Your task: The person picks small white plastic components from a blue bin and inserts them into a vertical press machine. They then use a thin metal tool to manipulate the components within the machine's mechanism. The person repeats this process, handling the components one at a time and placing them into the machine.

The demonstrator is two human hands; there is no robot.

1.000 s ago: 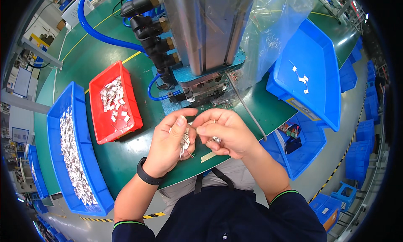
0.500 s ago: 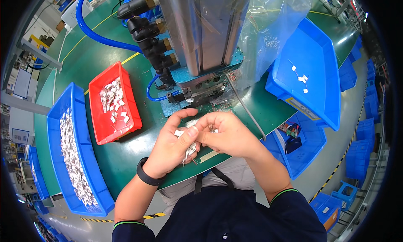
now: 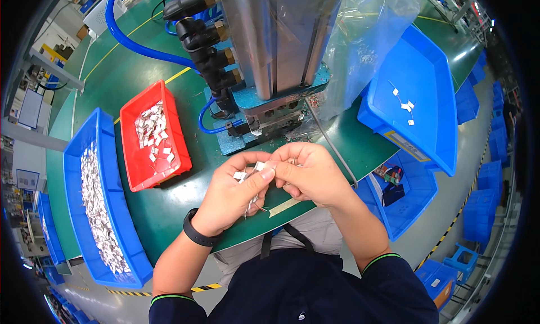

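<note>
My left hand (image 3: 233, 192) is closed around several small white square pieces with thin leads (image 3: 240, 176); some poke out between thumb and fingers, others below the palm. My right hand (image 3: 316, 175) meets it at the fingertips, its thumb and forefinger pinched together. A bit of white shows at the right hand's curled fingers, mostly hidden by them. Both hands hover over the front of the green table, just before the pneumatic press (image 3: 281, 93). A red bin (image 3: 184, 155) and a long blue bin (image 3: 107, 155), to the left, hold more such white pieces.
At the right, a blue bin (image 3: 433, 99) with a few white pieces overhangs the table edge. Another blue bin (image 3: 408, 211) sits lower, holding mixed items. A metal rod (image 3: 332, 144) slants down beside the press. A clear plastic bag (image 3: 365, 48) and blue hoses (image 3: 135, 48) flank it.
My right hand has turned and its fingers have drawn in against the left thumb and forefinger. The left forefinger has bent inward; a white piece now shows above the left thumb.
</note>
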